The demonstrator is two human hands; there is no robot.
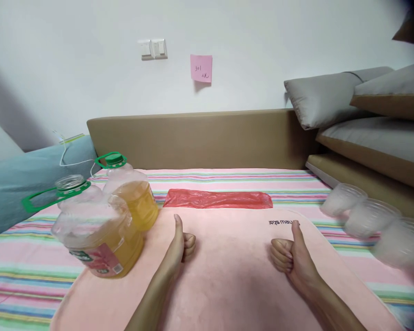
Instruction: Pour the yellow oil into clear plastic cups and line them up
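My left hand [179, 246] and my right hand [291, 255] rest on a pink towel [227, 280], each curled into a fist with the thumb pointing away from me. Neither holds anything. Left of my left hand stand two clear plastic jugs partly filled with yellow oil. The near jug [96, 234] has no cap and a green handle ring. The far jug [133, 195] has a green cap. Right of my right hand lie several clear plastic cups [369, 218], blurred.
A flat red plastic bag [217, 199] lies at the towel's far edge on a striped sheet [17, 276]. A tan padded board [200, 138] runs along the back wall. Grey cushions [348, 96] are stacked at the right; a blue-grey pillow [27, 174] is at left.
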